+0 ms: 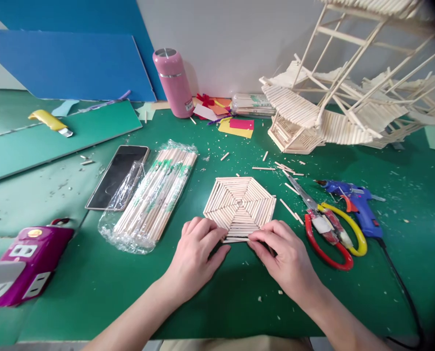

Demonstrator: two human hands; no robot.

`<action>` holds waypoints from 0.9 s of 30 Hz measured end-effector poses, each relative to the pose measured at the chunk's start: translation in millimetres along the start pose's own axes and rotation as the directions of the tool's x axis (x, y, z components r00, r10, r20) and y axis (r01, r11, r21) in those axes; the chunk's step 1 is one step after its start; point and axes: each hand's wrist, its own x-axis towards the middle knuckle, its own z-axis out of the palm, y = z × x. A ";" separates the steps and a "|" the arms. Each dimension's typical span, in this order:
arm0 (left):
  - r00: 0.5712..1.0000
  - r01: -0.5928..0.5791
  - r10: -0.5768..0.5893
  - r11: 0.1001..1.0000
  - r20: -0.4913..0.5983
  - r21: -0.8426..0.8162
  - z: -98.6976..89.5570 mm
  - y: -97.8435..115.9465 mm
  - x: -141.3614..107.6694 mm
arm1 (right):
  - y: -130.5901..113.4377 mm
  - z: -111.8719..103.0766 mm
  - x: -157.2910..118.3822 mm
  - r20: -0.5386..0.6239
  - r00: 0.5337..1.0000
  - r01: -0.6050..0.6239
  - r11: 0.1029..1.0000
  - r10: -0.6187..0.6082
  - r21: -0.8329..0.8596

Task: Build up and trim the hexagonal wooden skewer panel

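A flat hexagonal panel of short wooden sticks (239,200), laid in rings around a small centre, rests on the green tabletop. Along its near edge lies a wooden stick (236,240). My left hand (199,248) pinches this stick's left end between thumb and fingers. At its right end, my right hand (283,248) grips it the same way, its fingertips against the panel's near right corner. The fingers partly cover both ends, so whether the stick touches the row behind it is hard to see.
Scissors (336,234) and a blue glue gun (359,202) lie right. Left are bagged sticks (159,195), a phone (111,180), a purple power strip (38,258) and a yellow cutter (49,121). Behind stand a pink flask (173,85) and a stick-built model (293,105).
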 end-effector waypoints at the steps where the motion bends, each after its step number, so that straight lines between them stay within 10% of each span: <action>1: 1.000 0.002 -0.002 1.000 -0.003 -0.004 0.8 -0.6 -0.5 | -0.2 0.1 -0.1 0.005 1.000 -0.002 1.000 0.002 0.003; 27: 0.994 -0.074 0.080 0.994 -0.077 0.086 -1.9 7.6 -3.4 | -14.6 -13.4 2.1 0.030 1.000 -0.005 0.999 0.004 0.035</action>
